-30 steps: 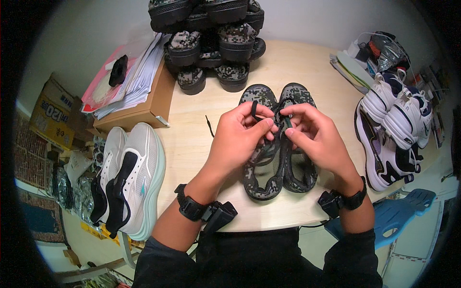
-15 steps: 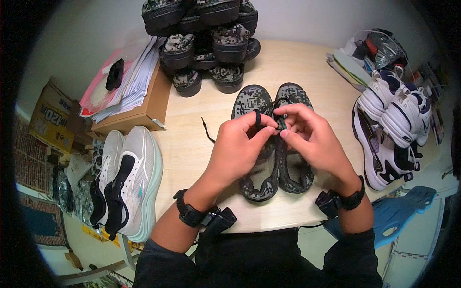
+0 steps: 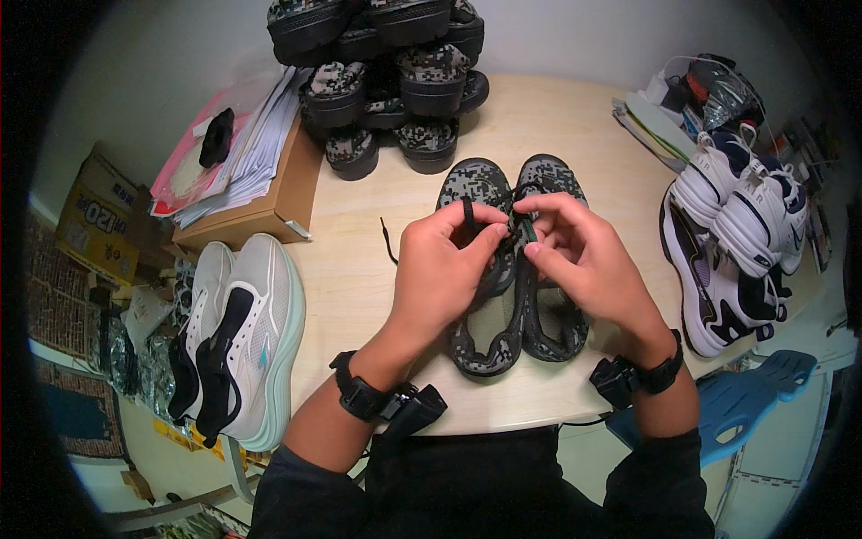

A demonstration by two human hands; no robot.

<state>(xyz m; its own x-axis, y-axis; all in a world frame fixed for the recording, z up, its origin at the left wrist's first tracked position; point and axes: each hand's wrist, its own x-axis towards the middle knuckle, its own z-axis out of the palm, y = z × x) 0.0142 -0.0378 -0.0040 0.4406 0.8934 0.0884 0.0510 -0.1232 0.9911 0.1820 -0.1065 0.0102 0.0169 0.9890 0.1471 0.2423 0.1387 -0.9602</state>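
Nearest the viewer, two forearms in dark sleeves enter from the lower edge, each wrist wearing a black strap with a small black device. The left hand (image 3: 442, 269) is curled, thumb and fingers pinched on the black flat shoelace (image 3: 468, 216); the right hand (image 3: 584, 260) is likewise closed, fingertips gripping the lace where the two hands meet. Both work over the pair of grey-and-black camouflage fabric shoes (image 3: 507, 296), which rest side by side, toes pointing away, at the near middle of the pale wooden tabletop (image 3: 359, 269). A loose lace end trails left on the wood. Lacing goes best, by judgement, with the lace kept flat and untwisted and even tension on both sides. Farther off stands a stack of camouflage shoes (image 3: 386, 72); left, white mesh sneakers (image 3: 233, 332); right, white-and-navy sneakers (image 3: 732, 242).
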